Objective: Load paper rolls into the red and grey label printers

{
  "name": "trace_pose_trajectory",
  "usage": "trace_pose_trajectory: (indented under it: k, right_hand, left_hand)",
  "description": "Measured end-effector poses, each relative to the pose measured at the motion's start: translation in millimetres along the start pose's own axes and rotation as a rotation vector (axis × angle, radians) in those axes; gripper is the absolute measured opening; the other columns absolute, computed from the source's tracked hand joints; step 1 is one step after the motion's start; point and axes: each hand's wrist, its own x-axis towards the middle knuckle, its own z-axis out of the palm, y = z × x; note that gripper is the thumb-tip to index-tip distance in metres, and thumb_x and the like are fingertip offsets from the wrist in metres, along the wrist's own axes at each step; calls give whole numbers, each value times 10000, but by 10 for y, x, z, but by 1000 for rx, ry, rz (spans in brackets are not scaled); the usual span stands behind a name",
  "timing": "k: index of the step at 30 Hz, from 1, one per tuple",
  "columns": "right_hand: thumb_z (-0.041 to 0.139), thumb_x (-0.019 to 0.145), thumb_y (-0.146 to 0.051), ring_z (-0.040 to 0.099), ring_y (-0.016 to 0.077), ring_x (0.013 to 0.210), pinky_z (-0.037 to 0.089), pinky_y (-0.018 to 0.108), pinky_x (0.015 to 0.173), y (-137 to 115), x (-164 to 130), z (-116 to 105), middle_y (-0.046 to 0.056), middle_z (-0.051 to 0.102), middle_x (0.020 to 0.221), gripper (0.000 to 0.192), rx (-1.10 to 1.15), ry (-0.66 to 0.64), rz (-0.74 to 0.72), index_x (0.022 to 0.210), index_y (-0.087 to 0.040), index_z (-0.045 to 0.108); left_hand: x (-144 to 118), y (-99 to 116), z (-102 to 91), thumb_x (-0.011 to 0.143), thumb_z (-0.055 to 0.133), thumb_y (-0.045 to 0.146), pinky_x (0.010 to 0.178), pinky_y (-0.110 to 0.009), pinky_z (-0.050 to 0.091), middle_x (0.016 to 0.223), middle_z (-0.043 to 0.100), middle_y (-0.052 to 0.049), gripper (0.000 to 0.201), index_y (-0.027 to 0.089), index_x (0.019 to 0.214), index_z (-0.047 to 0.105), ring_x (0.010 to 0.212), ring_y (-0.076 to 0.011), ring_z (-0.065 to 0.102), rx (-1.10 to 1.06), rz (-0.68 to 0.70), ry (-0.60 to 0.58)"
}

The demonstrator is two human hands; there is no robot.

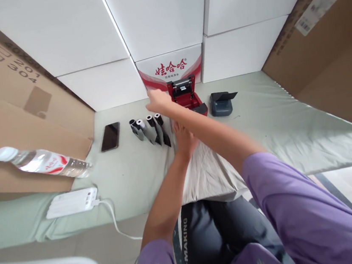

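A small red and black printer [194,100] stands at the middle of the cloth with its lid raised, showing a roller. My right arm crosses over my left, and my right hand [159,100] is curled closed just left of the printer. Whatever it may hold is hidden. Close to the printer's near side, my left hand [185,140] points forward with fingers extended. My right forearm covers the fingertips, so contact with the printer cannot be made out. Several small paper rolls [151,128], with dark tails on some, lie left of my hands.
A dark blue device [221,106] sits right of the printer. To the left are a phone [110,136], a water bottle [46,160] and a white power bank [72,202] with a cable. White boxes [164,13] back the cloth; cardboard boxes [329,53] flank it.
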Motion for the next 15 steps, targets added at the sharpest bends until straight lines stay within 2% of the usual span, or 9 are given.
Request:
trace_pose_trajectory:
  k: [2,4,5,9,11,13,15]
  right_hand:
    - [550,907,-164,691,336,1187,579,415,950,-1,-49,-158,175,706,1306,367,18,146,-21,1252,-141,674]
    - [547,891,-127,720,306,1107,581,378,914,-34,-117,-302,159,751,1215,317,28,145,-74,1148,-136,732]
    - [556,883,-109,736,289,1046,583,362,889,-63,-156,-363,166,769,1160,298,18,67,-94,1108,-115,751]
    - [613,878,-88,746,225,799,591,357,819,-220,-279,-481,133,803,947,221,-77,-429,-144,1005,-66,793]
    - [635,886,-97,745,220,789,591,379,836,-290,-282,-441,101,806,923,207,-116,-556,-167,1010,-85,800]
    - [653,871,-78,752,238,845,588,379,847,-348,-233,-332,108,808,933,198,-137,-526,-196,1004,-87,799]
    - [657,850,-50,751,268,961,583,361,857,-404,-141,-168,147,806,1032,218,-142,-407,-224,1022,-84,787]
  left_hand:
    - [-4,-8,7,889,680,366,1253,-663,233,1476,557,-197,480,218,1335,581,1516,-429,368,35,4,-5]
    - [-2,9,0,885,659,315,1248,-647,263,1452,574,-188,430,218,1298,590,1491,-409,411,57,25,-3]
    - [-1,19,-5,883,654,295,1248,-639,270,1433,586,-188,429,214,1299,587,1480,-401,430,64,38,1]
    - [-3,19,-7,852,678,260,1257,-638,261,1331,650,-186,405,195,1248,620,1428,-401,487,93,93,-10]
    - [-3,-2,0,857,678,263,1261,-652,243,1297,675,-180,363,196,1213,645,1401,-410,510,100,117,-35]
    - [9,-12,-1,901,652,293,1265,-651,233,1317,675,-176,362,202,1251,644,1407,-404,511,77,135,-47]
    - [34,1,-19,959,597,340,1275,-616,247,1397,640,-166,422,211,1361,597,1451,-373,482,34,150,-48]
